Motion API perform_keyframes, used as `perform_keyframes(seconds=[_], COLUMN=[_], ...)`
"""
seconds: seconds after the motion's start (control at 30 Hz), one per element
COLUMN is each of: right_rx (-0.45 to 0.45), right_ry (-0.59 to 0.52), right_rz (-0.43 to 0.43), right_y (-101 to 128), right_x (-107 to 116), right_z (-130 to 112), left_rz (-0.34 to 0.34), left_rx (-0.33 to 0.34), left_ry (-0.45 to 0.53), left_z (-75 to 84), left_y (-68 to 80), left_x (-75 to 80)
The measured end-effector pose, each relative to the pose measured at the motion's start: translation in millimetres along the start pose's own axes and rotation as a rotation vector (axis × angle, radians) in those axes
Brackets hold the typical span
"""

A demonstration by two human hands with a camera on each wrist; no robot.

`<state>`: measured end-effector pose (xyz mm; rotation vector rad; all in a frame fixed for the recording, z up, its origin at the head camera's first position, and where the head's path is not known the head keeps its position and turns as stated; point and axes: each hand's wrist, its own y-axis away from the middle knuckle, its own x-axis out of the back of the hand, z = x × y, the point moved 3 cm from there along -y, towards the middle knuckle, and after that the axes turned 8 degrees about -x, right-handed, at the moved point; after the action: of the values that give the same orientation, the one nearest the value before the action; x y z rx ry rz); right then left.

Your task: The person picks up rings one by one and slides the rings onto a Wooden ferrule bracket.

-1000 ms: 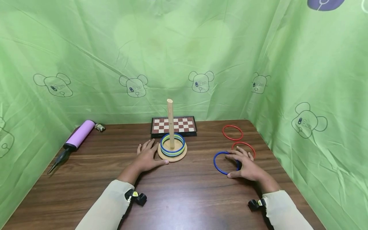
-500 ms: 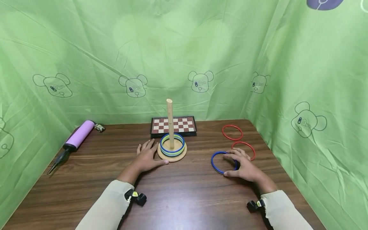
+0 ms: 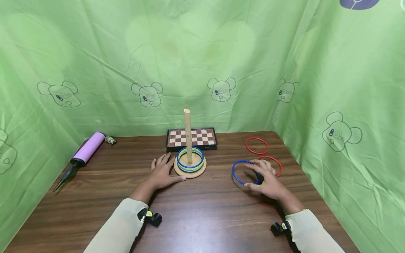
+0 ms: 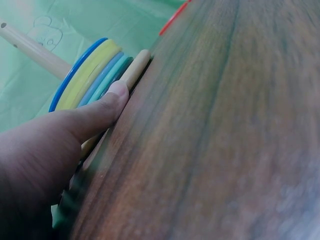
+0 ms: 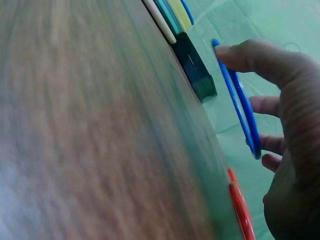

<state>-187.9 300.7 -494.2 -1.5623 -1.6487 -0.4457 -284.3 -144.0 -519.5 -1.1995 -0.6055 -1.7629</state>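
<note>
My left hand (image 3: 162,175) rests on the table with fingers spread at the left side of a wooden ring-toss stand (image 3: 187,135). Its thumb touches the front rim of the round base (image 4: 136,70). Stacked around the peg are several rings (image 4: 75,82) in blue, yellow and teal, the topmost blue. At the right, my right hand (image 3: 267,181) holds a blue ring (image 3: 233,172) between thumb and fingers. The right wrist view shows that blue ring (image 5: 235,100) raised above the table and tilted. Two red rings lie nearby, one (image 3: 256,146) farther back, the other (image 3: 280,167) partly hidden behind the right hand.
Behind the stand lies a checkered game board (image 3: 205,137). A purple hand pump (image 3: 90,147) lies at the table's left edge beside a small patterned object (image 3: 110,140). Green cloth (image 3: 190,63) encloses the back and sides of the wooden table (image 3: 202,214).
My right hand has lifted the blue ring from the tabletop and shifted it slightly left. The left hand stays at the stand's base.
</note>
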Motion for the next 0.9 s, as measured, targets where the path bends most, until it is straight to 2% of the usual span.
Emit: perform_keyframes(seconds=[0.17, 0.43, 0.7, 0.9], right_rx=[0.023, 0.037, 0.054, 0.031], right_ry=[0.021, 0.093, 0.107, 0.104], right_rz=[0.046, 0.069, 0.099, 0.093], right_y=[-3.2, -15.6, -33.4, -45.2], right_x=[2.4, 5.9, 7.5, 10.8], right_z=[-5.9, -18.7, -31.9, -44.8], left_rz=[-0.005, -0.001, 0.001, 0.002], left_rx=[-0.004, 0.0, -0.004, -0.004], left_ry=[-0.01, -0.002, -0.004, -0.009], left_z=[0.0, 2.2, 1.7, -0.1], left_y=[-1.7, 0.2, 1.3, 0.4], left_x=[-2.8, -0.4, 1.1, -0.2])
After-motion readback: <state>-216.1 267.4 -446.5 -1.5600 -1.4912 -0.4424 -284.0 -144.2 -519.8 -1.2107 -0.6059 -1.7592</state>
